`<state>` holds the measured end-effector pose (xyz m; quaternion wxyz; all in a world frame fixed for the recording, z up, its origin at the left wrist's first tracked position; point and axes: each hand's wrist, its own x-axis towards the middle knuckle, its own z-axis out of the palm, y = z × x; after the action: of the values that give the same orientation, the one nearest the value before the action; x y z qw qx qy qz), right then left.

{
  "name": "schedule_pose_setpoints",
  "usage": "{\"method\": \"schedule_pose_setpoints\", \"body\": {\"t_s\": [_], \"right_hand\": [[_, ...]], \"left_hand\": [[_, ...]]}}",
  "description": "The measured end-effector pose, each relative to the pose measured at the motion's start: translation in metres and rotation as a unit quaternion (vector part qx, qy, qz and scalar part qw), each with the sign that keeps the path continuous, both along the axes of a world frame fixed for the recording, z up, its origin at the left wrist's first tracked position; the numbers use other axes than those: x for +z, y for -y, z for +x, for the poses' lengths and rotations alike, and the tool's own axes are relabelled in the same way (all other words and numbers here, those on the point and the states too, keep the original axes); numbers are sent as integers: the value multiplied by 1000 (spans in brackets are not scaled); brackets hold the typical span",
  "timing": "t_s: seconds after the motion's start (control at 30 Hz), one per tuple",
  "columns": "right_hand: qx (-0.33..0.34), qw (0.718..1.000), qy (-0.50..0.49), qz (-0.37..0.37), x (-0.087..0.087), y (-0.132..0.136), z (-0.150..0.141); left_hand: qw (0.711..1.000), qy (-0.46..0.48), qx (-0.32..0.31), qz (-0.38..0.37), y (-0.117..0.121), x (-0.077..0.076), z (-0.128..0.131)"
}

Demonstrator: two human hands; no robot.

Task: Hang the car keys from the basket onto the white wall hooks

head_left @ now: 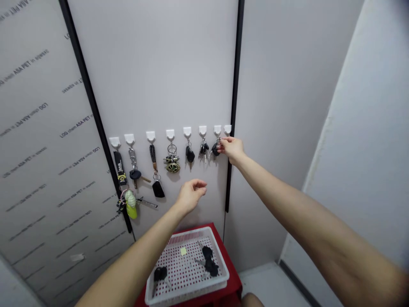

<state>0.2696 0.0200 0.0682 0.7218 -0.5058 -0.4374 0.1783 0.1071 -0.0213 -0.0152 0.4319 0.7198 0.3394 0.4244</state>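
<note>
While the right hand (232, 149) pinched a bunch of black-headed metal keys (215, 149) below the second-from-right white plastic hook (217, 129), the left hand (191, 195) hung empty, loosely curled, above a white perforated plastic basket (180, 270).

Pale grey panels (159, 64) w/ blk vert. strips (237, 64), lettered panel (47, 136) L, whitish wall (367, 128) R, lt. floor (271, 283).

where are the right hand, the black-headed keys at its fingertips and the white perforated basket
Right hand (234, 150): head view, on the back of the hand.
Black-headed keys (215, 149): head view, on a black key head.
White perforated basket (182, 279): head view, on its bare floor.
</note>
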Motion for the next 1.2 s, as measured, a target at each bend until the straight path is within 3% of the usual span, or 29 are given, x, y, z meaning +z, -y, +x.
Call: {"method": "schedule_pose_setpoints", "body": {"t_s": [0.1, 0.17, 0.2, 0.27, 0.3, 0.33, 0.37, 0.4, 0.47, 0.53, 0.63, 0.73, 0.8, 0.9, 1.03, 1.1, 1.2], "right_hand": [[-95, 991, 95, 15, -16, 4, 3], [-157, 969, 188, 41, -36, 16, 2], [-160, 956, 243, 44, -50, 24, -2], [-81, 925, 372, 9, -85, 45, -12], [-2, 896, 444, -29, -105, 57, -19], [92, 850, 514, -75, -127, 68, -26], [185, 786, 577, -118, -148, 79, -33], [236, 729, 622, -159, -168, 87, -39], [260, 641, 690, -211, -202, 99, -48], [251, 588, 734, -227, -223, 102, -52], [238, 561, 762, -220, -234, 96, -55], [240, 558, 761, -228, -233, 89, -54], [254, 578, 743, -223, -230, 86, -52], [264, 664, 663, -224, -225, 85, -48], [290, 801, 447, -274, -211, 82, -46], [320, 843, 330, -280, -200, 80, -46], [354, 868, 226, -264, -182, 78, -45]], "left_hand": [[999, -19, 4, -32, -5, -27, -8], [998, -47, 7, -51, -6, -55, -16], [995, -73, 6, -61, -5, -71, -20], [986, -151, -1, -74, 2, -104, -27], [978, -199, -8, -70, 7, -120, -30], [967, -247, -20, -56, 13, -135, -32], [956, -291, -35, -32, 19, -147, -33], [943, -329, -51, 0, 25, -157, -33], [916, -389, -73, 57, 33, -169, -30], [894, -438, -67, 73, 37, -172, -26], [877, -479, -40, 30, 37, -172, -23], [877, -480, -24, 19, 32, -171, -28], [886, -462, -10, 31, 28, -169, -34], [924, -380, 17, 29, 18, -161, -41], [982, -178, 43, -56, 7, -141, -40], [990, -68, 34, -119, 4, -128, -36], [981, 43, 4, -187, 3, -103, -33]]}}
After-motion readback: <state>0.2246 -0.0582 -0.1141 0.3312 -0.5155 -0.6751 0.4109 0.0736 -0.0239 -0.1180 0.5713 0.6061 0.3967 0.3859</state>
